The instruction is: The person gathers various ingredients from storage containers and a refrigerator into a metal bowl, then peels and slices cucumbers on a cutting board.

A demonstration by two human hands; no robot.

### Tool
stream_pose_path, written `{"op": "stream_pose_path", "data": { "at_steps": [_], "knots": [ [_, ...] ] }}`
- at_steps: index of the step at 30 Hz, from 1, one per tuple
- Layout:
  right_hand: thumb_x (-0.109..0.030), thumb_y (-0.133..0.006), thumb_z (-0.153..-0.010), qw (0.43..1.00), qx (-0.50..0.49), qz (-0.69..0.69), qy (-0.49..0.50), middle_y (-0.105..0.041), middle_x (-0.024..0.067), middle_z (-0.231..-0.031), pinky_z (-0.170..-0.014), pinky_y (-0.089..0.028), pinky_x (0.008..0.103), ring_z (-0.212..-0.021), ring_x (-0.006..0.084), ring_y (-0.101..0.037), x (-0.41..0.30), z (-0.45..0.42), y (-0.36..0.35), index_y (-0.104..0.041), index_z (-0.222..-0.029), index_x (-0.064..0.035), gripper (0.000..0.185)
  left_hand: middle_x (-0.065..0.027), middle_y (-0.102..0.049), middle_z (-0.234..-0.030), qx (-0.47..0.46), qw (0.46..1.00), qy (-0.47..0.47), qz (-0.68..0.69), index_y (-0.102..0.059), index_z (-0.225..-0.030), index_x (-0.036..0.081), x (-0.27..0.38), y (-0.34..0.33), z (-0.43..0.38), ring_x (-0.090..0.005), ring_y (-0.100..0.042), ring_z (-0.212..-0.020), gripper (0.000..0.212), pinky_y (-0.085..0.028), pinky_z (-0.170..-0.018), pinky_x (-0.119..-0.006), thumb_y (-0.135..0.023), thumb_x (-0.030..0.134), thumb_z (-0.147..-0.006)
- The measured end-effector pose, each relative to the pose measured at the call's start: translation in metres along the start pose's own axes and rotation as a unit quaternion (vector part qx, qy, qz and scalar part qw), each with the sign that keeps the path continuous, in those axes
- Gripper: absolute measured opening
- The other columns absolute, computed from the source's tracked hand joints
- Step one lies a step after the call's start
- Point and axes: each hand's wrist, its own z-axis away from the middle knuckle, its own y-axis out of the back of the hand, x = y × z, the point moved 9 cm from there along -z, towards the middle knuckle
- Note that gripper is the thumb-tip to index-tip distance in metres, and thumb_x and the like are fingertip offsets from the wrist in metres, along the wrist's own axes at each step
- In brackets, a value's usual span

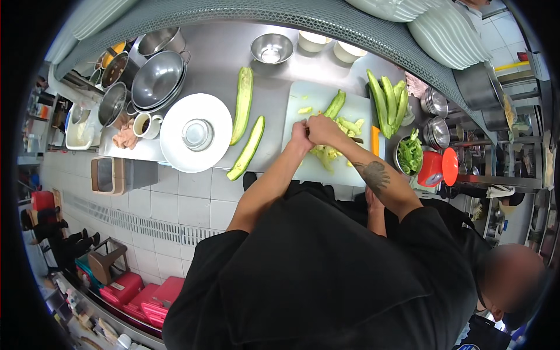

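My left hand (302, 134) and my right hand (323, 130) meet over a pale cutting board (306, 169). A dark thing, perhaps a handle, shows between them; whether each hand grips it is hard to tell. Beyond my right hand lies a green gourd piece (336, 104), with scraps of pulp (326, 154) on the board below. Left of the board are two gourd halves (243, 105), (247, 148) with pale insides showing. Several green gourd pieces (389, 103) lie to its right, beside an orange handle (375, 141) and a metal bowl of sliced greens (410, 153).
A white wide-rimmed dish (175, 131) stands left, near stacked metal bowls (157, 81). At the back are a steel bowl (271, 48) and white bowls (313, 41). A red scale (431, 168) stands right. A mesh shelf (262, 11) hangs above; another person (509, 280) is close on the right.
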Motion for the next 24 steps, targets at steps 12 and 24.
{"op": "stream_pose_path", "data": {
  "at_steps": [12, 24],
  "knots": [
    [-0.053, -0.062, -0.074, 0.94, 0.089, -0.225, -0.241, -0.058, 0.0107, -0.051, -0.053, -0.048, 0.0341, -0.051, 0.0212, -0.062, 0.163, 0.065, -0.008, -0.063, -0.06, 0.0013, 0.056, -0.0236, -0.042, -0.131, -0.078, 0.993, 0.016, -0.092, -0.034, -0.13, -0.004, 0.003, -0.014, 0.0, -0.0368, -0.044, -0.121, 0.045, -0.034, -0.107, -0.045, -0.042, 0.008, -0.088],
    [-0.035, -0.067, -0.082, 0.745, 0.093, -0.633, -0.189, -0.054, 0.0006, -0.064, -0.046, -0.034, 0.0222, -0.053, 0.0069, -0.045, 0.14, 0.107, -0.014, -0.063, -0.091, -0.0051, 0.031, -0.0208, -0.044, -0.131, -0.208, 0.953, 0.036, -0.215, -0.031, -0.134, -0.005, -0.017, -0.07, 0.065, -0.0332, -0.046, -0.122, 0.058, -0.04, -0.105, -0.043, -0.038, -0.014, -0.078]
  ]
}}
